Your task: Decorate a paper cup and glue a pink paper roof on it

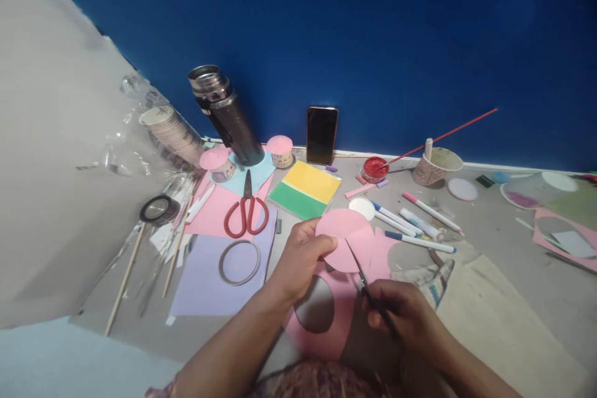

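Between the thumb and fingers of my left hand (305,255) is a pink paper circle (347,233), held up above the table. My right hand (401,308) is closed round a pair of dark-handled scissors (362,275). Their blades lie over the lower part of the circle, pointing up and left; whether they have cut into it I cannot tell. Below the hands lies a pink sheet (321,345) with a round hole cut out of it. Just past the circle sits a white disc (362,208).
Red-handled scissors (247,211) and a tape roll (239,263) lie left on coloured paper. Behind stand a dark flask (233,124), stacked paper cups (172,134) and a phone (321,134). Rightward are felt pens (420,241), a red paint pot (375,169) and a paper cup (436,168).
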A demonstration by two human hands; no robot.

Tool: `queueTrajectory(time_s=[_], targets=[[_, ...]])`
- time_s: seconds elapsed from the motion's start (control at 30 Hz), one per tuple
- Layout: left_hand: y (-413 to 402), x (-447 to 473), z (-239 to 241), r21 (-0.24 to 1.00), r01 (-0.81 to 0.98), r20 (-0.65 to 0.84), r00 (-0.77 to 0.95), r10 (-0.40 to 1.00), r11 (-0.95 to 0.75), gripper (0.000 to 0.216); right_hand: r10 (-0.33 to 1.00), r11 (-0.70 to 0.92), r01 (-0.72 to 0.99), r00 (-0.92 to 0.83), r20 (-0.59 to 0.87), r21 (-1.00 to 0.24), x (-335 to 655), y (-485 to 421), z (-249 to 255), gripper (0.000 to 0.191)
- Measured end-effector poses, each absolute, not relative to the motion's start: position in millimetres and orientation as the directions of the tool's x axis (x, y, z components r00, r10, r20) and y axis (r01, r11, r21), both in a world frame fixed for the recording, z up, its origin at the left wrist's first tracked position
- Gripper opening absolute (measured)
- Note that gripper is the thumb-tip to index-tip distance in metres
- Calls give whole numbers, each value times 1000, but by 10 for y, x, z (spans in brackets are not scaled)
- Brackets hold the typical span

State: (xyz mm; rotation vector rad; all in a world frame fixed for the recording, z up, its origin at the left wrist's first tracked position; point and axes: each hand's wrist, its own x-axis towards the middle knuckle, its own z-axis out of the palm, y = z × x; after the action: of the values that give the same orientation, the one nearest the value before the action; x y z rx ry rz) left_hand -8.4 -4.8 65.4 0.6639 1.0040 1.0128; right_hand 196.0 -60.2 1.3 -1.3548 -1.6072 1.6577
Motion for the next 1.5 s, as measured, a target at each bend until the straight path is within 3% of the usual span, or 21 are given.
queueTrajectory(time_s=[0.5, 0.67, 1.03, 1.13, 1.2, 1.3, 1.4, 1.5], targets=[[-100, -127, 591, 871, -296, -352, 184, 918, 393, 17, 895, -124, 295, -380, -236, -947, 1964, -609, -64, 20], [-364, 4, 505, 913, -139, -308, 382, 871, 384, 18, 931, -138, 257, -297, -214, -957, 1923, -603, 19, 19], [-651, 157, 375, 833, -361, -388, 156, 908, 418, 23, 860, -214, 148, -439, -258, -966, 1956, -621, 113, 20], [-627, 53, 421, 848, -361, -391, 67, 918, 388, 28, 909, -129, 252, -357, -216, -959, 1977, -637, 63, 24], [-615, -46, 453, 913, -268, -337, -73, 939, 307, 23, 951, 76, 447, -300, -69, -891, 2003, -648, 17, 24], [-614, -143, 509, 933, -230, -313, -147, 938, 276, 23, 915, 365, 665, -385, 120, -651, 2058, -663, -83, 26], [-596, -142, 569, 896, -329, -346, -97, 933, 298, 29, 877, 472, 747, -451, 165, -469, 2109, -667, -203, 27], [-543, -129, 635, 909, -329, -322, -162, 933, 256, 25, 868, 497, 774, -441, 228, -393, 2131, -662, -298, 24]])
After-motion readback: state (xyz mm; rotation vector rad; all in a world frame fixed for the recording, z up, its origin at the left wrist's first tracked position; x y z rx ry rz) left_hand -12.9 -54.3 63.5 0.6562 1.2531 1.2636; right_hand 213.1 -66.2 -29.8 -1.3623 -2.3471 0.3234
